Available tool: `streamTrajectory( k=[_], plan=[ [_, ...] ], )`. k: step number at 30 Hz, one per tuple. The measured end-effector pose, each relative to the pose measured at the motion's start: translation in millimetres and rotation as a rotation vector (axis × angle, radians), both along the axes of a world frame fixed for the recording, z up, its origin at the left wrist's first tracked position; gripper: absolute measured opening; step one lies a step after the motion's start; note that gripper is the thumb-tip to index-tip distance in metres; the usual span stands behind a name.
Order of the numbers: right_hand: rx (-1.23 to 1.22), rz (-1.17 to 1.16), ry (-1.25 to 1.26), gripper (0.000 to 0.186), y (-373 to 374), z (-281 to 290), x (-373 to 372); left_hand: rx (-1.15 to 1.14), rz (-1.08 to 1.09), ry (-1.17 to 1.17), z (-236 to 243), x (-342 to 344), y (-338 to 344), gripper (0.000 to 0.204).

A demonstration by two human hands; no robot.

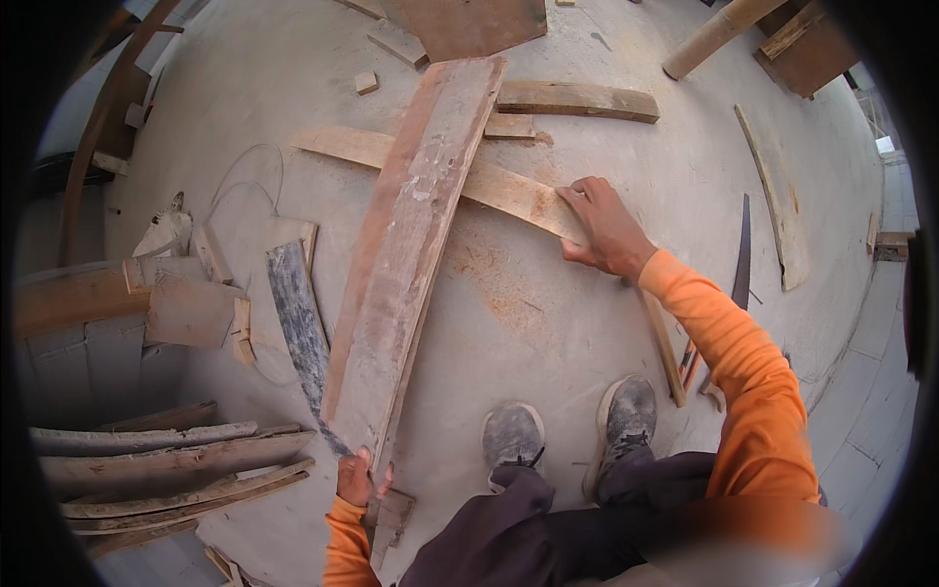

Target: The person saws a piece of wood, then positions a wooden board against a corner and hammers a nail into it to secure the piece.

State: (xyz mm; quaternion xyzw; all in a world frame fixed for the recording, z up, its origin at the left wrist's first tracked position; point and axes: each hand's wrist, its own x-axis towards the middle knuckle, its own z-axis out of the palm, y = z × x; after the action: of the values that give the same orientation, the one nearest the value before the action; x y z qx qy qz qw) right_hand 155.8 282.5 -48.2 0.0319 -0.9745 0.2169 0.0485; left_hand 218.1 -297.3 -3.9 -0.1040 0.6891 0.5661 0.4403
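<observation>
A long, wide wooden board (411,215), reddish along one side and smeared with grey, slants from far middle toward my left side. My left hand (357,477) is closed round its near end, the thumb on top. Beneath the wide board crosses a narrow pale plank (514,196), its middle hidden there. My right hand (611,230) grips the plank's right end, thumb at the near edge and fingers over the far edge. Sawdust (489,274) lies scattered on the floor just below the plank.
A handsaw (744,249) and a thin board (773,196) lie at the right. Past the wide board is a short beam (577,101). Stacked planks (176,455) fill the near left, beside a dark-stained strip (293,313). My shoes (514,435) stand close to the boards.
</observation>
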Motion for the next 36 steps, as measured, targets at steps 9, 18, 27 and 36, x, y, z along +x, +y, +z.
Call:
streamTrajectory(
  k=[9,18,27,36],
  plan=[
    [0.196,-0.172,-0.103,0.076,200,16,42,-0.064,-0.059,0.028,4,8,0,0.057],
    [0.233,-0.337,0.021,0.068,211,-25,51,-0.178,-0.152,0.005,18,34,-40,0.05],
    [-0.937,-0.521,-0.283,0.043,44,-32,-6,-0.281,-0.37,-0.019,-20,-4,-26,0.059],
    [-1.155,-0.595,-0.199,0.044,67,-84,-23,-0.275,-0.312,0.009,-78,8,-35,0.056]
  ],
)
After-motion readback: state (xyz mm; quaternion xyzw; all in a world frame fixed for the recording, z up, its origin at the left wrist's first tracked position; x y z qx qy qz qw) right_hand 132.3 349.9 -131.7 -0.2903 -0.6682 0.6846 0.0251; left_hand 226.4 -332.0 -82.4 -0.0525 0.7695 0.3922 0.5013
